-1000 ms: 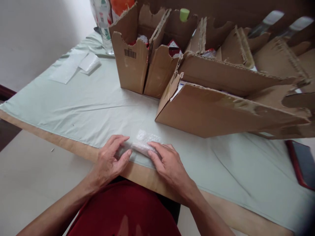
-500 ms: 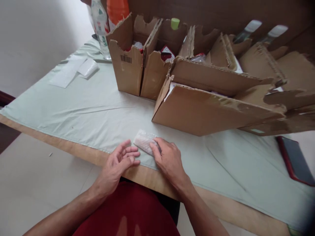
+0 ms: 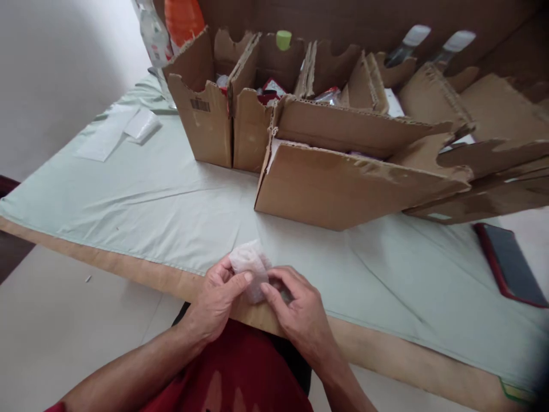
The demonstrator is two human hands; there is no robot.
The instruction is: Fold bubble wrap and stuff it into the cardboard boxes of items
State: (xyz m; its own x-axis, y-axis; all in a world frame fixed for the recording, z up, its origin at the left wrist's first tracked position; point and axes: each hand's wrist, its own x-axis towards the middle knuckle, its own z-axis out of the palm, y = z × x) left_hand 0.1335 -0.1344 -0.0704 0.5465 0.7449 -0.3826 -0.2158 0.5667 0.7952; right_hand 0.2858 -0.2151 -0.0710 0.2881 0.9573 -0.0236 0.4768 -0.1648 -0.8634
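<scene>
A small bubble-wrapped packet [image 3: 252, 264] is held over the front edge of the cloth-covered table. My left hand [image 3: 219, 294] grips its left side, the thumb pressed on top and the fingers behind it. On the packet's right side, the thumb and fingertips of my right hand [image 3: 298, 303] close on its edge. What lies inside the wrap cannot be made out through the cloudy plastic.
Several cardboard bins [image 3: 338, 183] stand along the back, with bottles behind them. A phone in a red case [image 3: 512, 266] lies at the right. Flat plastic pouches [image 3: 141, 125] rest at the back left of the green cloth [image 3: 141, 212].
The packet has been lifted off the cloth, brought nearer and turned more upright. My left hand, open beside it before, has closed on it. The view has shifted slightly.
</scene>
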